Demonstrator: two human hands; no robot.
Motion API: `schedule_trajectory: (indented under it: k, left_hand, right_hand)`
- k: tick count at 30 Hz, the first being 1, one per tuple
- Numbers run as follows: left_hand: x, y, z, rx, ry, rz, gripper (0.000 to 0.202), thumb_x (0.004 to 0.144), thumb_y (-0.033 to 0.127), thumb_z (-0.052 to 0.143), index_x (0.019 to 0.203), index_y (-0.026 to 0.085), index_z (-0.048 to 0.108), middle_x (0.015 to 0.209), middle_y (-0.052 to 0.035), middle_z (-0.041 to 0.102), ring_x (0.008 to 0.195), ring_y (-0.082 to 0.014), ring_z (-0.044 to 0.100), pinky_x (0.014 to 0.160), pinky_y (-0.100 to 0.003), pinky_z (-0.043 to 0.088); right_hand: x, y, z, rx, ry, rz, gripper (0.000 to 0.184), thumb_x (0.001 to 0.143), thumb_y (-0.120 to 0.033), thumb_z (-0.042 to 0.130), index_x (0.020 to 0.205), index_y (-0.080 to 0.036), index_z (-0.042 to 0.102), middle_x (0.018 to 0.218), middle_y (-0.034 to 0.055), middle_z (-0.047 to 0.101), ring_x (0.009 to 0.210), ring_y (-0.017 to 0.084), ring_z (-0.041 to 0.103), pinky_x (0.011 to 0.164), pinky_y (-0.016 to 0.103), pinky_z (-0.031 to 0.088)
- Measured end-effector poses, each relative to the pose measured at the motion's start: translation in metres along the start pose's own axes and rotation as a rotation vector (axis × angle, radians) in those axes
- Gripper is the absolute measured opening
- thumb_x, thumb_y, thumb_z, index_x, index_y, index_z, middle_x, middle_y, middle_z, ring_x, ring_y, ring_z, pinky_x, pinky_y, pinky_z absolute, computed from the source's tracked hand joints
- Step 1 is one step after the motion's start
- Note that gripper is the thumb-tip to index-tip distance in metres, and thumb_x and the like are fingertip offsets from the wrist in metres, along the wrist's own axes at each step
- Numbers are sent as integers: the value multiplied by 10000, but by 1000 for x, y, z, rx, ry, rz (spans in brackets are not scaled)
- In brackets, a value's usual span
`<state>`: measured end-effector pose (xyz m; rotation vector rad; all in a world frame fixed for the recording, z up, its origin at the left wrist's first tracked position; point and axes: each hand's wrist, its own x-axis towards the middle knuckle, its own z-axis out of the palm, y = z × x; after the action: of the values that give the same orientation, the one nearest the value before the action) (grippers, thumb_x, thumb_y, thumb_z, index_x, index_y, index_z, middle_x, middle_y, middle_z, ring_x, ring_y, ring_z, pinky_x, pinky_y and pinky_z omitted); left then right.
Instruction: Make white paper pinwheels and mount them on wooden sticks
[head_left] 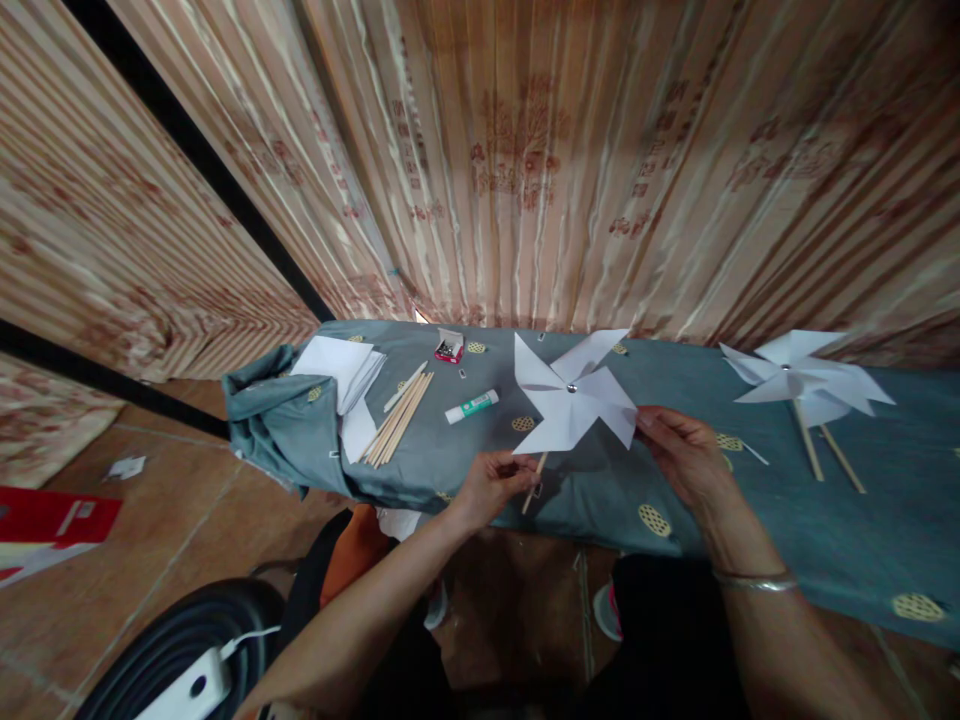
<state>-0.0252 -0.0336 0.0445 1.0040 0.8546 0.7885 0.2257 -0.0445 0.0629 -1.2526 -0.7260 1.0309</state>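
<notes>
A white paper pinwheel [571, 392] with a metal pin at its centre is held just above the table's blue-grey cloth [840, 530]. My left hand [491, 485] is closed in a pinch round its wooden stick [534, 482] near the lower end. At the tip of the right-hand blade, the thumb and fingers of my right hand [686, 455] close on the paper. A thin bangle sits on my right wrist.
Finished white pinwheels [806, 380] on sticks lie at the right. To the left lie a glue stick [472, 406], a bundle of wooden sticks [399, 418], a stack of white paper [341, 372] and a small open box of pins [449, 347]. Striped curtains hang behind.
</notes>
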Motion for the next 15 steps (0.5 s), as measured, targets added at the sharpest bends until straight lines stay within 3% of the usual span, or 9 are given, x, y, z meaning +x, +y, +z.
schedule_trajectory:
  k: [6, 15]
  left_hand:
    - [1, 0, -1, 0, 27, -11, 443, 482, 490, 915, 688, 138, 742, 639, -18, 665, 608, -112, 549, 641, -249, 424]
    - [3, 1, 3, -27, 62, 5, 435, 467, 481, 919, 669, 145, 730, 618, -3, 658, 598, -102, 543, 648, -245, 438]
  right_hand:
    - [-5, 1, 7, -85, -55, -18, 419, 437, -603, 901, 627, -260, 754, 636, -1, 692, 609, 166, 587, 634, 323, 502]
    - [-14, 0, 19, -66, -118, 105, 410, 401, -560, 926, 614, -249, 768, 605, -16, 688, 579, 138, 574, 604, 282, 480]
